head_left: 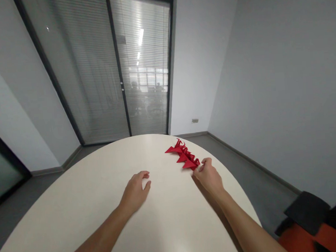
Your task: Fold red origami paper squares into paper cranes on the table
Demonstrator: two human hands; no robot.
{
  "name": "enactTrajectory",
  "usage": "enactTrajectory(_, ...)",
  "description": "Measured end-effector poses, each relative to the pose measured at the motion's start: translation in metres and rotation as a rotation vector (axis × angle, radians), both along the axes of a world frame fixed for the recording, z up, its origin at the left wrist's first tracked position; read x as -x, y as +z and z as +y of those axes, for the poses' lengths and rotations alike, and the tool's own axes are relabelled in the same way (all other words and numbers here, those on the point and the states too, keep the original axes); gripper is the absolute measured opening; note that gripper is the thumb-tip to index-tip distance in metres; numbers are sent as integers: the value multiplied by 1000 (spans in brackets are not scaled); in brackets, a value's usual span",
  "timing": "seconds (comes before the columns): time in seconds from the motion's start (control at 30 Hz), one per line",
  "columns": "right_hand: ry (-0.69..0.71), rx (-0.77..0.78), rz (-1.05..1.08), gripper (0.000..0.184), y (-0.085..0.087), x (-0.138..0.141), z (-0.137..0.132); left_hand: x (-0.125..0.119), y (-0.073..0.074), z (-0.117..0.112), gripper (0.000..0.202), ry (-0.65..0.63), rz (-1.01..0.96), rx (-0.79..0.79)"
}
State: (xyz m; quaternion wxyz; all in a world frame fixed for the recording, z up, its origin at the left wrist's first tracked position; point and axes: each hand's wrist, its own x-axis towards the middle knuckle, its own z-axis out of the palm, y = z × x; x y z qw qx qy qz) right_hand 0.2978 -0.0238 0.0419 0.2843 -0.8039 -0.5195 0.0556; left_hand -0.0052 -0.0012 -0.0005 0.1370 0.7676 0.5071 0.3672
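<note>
Several red folded paper cranes [183, 154] lie in a short row on the far right part of a round white table [99, 207]. My right hand [208, 177] is at the near end of that row, its thumb and fingers pinched on the nearest red crane [194, 164]. My left hand [136, 190] rests palm down on the table's middle, fingers loosely curled and apart, holding nothing. It lies well left of the cranes.
Beyond the table stand glass doors with lowered blinds [106, 69] and grey walls. A black and orange chair [315, 223] is at the lower right, beside the table's edge. Grey floor surrounds the table.
</note>
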Motion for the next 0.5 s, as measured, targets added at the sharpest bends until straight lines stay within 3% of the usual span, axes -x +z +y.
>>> enactTrajectory(0.1, 80, -182, -61, 31, 15, 15, -6, 0, 3, -5, 29, 0, 115, -71)
enactTrajectory(0.2, 420, -340, -123, 27, 32, 46, -5, 1, 5, -9, 35, 37, 239, -120)
enactTrajectory(0.27, 629, -320, -190, 30, 37, 71, 0, 3, 4, -9, 40, 76, 295, -126)
enactTrajectory(0.33, 743, -241, -239, 40, 32, 93, 7, 6, 2, -7, 44, 98, 314, -119)
enactTrajectory(0.5, 778, 0, -208, 63, -1, 118, 22, 11, -1, 1, 50, 114, 304, -10)
